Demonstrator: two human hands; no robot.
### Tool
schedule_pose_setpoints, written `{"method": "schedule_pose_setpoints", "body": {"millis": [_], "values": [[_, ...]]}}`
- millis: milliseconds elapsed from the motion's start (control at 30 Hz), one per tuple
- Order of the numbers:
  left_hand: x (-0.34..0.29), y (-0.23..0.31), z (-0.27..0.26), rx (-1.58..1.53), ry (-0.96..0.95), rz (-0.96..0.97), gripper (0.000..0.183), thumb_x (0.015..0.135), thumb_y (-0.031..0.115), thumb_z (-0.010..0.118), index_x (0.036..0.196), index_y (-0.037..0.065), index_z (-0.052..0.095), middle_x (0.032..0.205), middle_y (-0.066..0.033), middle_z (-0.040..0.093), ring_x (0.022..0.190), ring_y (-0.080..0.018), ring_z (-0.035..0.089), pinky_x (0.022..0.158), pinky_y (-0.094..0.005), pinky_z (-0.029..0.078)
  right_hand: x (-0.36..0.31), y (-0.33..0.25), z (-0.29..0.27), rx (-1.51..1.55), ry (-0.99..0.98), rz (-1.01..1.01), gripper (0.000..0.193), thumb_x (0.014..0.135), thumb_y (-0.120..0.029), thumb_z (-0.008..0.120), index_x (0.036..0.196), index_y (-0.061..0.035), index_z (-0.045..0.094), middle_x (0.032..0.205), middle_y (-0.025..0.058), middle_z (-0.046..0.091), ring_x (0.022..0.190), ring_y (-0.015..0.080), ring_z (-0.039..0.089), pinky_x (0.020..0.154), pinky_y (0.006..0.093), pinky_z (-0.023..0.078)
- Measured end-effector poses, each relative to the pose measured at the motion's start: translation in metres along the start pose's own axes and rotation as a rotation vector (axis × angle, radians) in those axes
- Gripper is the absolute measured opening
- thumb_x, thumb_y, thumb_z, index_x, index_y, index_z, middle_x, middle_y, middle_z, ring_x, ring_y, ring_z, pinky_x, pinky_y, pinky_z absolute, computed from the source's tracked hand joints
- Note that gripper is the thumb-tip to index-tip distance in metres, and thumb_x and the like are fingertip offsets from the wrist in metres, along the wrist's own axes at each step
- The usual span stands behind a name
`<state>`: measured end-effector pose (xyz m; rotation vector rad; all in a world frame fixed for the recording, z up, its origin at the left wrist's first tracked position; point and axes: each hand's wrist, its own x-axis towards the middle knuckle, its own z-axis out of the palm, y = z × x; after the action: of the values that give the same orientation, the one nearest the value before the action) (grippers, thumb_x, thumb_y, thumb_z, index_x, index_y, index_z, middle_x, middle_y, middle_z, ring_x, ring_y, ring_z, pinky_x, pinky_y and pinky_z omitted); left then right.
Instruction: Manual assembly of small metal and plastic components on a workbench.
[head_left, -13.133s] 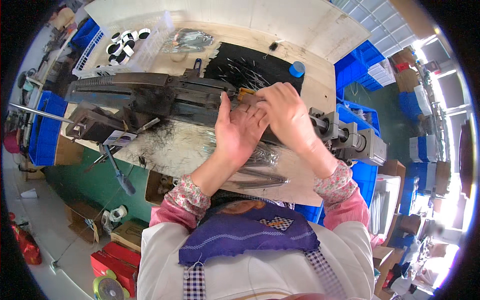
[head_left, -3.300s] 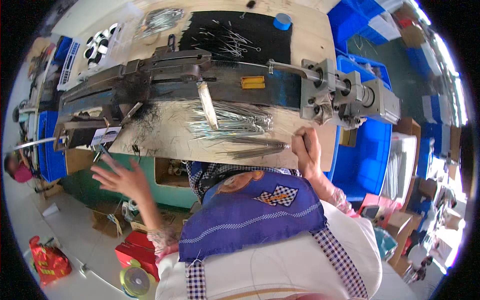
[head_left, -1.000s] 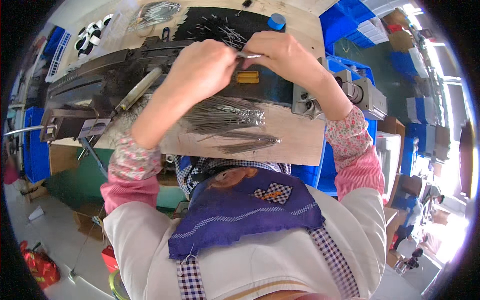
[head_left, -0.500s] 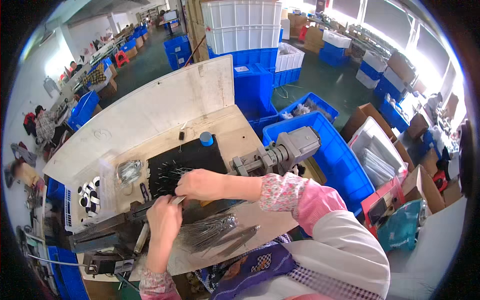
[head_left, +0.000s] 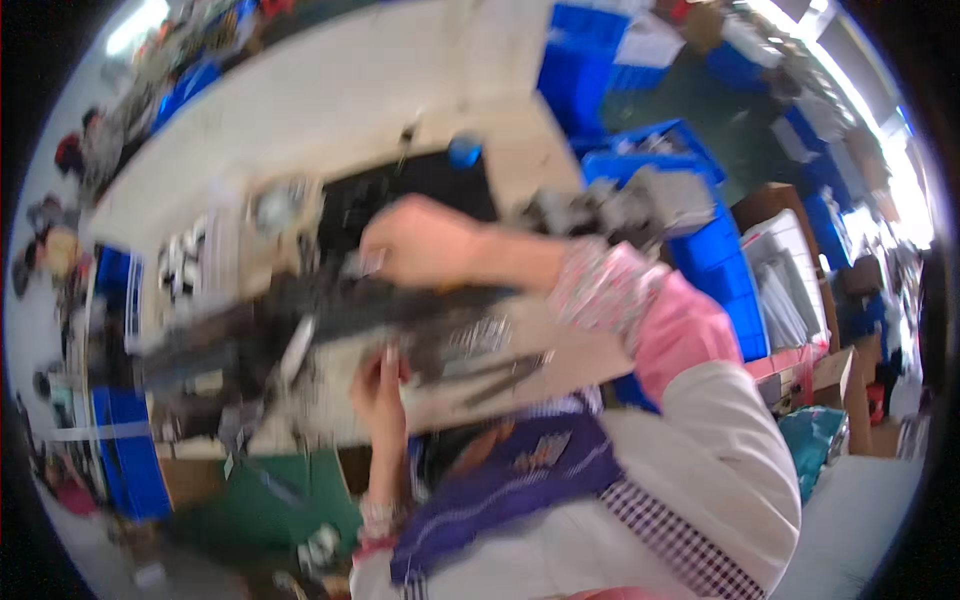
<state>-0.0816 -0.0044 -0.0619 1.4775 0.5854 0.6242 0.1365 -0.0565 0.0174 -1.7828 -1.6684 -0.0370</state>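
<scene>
So the biggest thing here is the wooden tabletop [head_left: 585, 345], and imo the best start is keeping that near strip clear of elbows. Across it runs a long dark metal machine [head_left: 220, 340] with a chunky grey unit [head_left: 610, 210] at its right end; I'd watch where the sleeves hang around both, loose cuffs and hardware don't mix. Behind the machine is a black mat [head_left: 440, 180]. The thin metal wires look like the work itself: 2 bunches, the fuller bunch [head_left: 480, 335] and the slimmer bunch [head_left: 505, 380], lying on the tabletop between machine and apron. My take: draw wires out singly by the shiny end so the rest don't tangle. Now the hands. The right hand [head_left: 420, 242] is curled, seen against the machine and the mat's near edge; too blurry to tell if it's gripping anything. I'd pinch lightly there and line things up before pressing. The left hand [head_left: 378, 395] is half curled just left of the bunches, and I can't tell if it holds something either. Smaller stuff: a pale bar [head_left: 297, 343] on the machine side, best given some knuckle room, and a little blue round thing [head_left: 464, 150] by the mat, nicely out of the way.
</scene>
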Motion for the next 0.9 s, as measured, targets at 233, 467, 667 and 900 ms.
{"method": "schedule_pose_setpoints", "body": {"millis": [233,467,667,900], "values": [[0.039,0.011,-0.03,-0.911,-0.168,-0.556,0.044,0.098,0.038,0.044,0.093,-0.003,0.061,0.06,-0.0037,0.05,0.044,-0.0103,0.041,0.038,-0.0224,0.029,-0.004,0.005,0.003,-0.02,0.072,-0.086,0.01,0.071,0.0,0.064,0.081,-0.0002,0.062,0.077,0.0112,0.061,0.073,0.0306,0.061,0.066,0.0361,0.05],[0.061,0.083,-0.029,-1.519,-0.625,-0.564,0.05,0.096,0.046,0.044,0.092,-0.003,0.05,0.055,-0.0068,0.046,0.038,-0.0131,0.042,0.03,-0.024,0.03,-0.008,0.006,0.009,-0.012,0.059,-0.027,0.007,0.072,-0.005,0.062,0.079,-0.0021,0.063,0.076,0.0122,0.061,0.077,0.0318,0.062,0.07,0.0399,0.051],[0.043,0.07,-0.003,-0.553,-0.502,-0.265,0.051,0.093,0.037,0.053,0.119,-0.006,0.048,0.068,-0.0072,0.054,0.049,-0.009,0.049,0.045,-0.021,0.041,-0.007,0.01,0.009,-0.01,0.013,-0.014,0.012,0.073,-0.01,0.066,0.08,-0.0007,0.064,0.078,0.0135,0.062,0.077,0.0328,0.061,0.072,0.0394,0.049],[0.023,0.013,-0.015,0.157,-0.142,-0.129,0.019,0.089,0.016,0.06,0.096,-0.002,0.057,0.066,-0.003,0.057,0.049,-0.0083,0.05,0.047,-0.0219,0.04,-0.017,-0.02,-0.004,-0.222,-0.022,-0.114,0.018,0.077,-0.012,0.061,0.093,-0.0026,0.063,0.091,0.0117,0.063,0.087,0.031,0.063,0.074,0.0392,0.051]]}}
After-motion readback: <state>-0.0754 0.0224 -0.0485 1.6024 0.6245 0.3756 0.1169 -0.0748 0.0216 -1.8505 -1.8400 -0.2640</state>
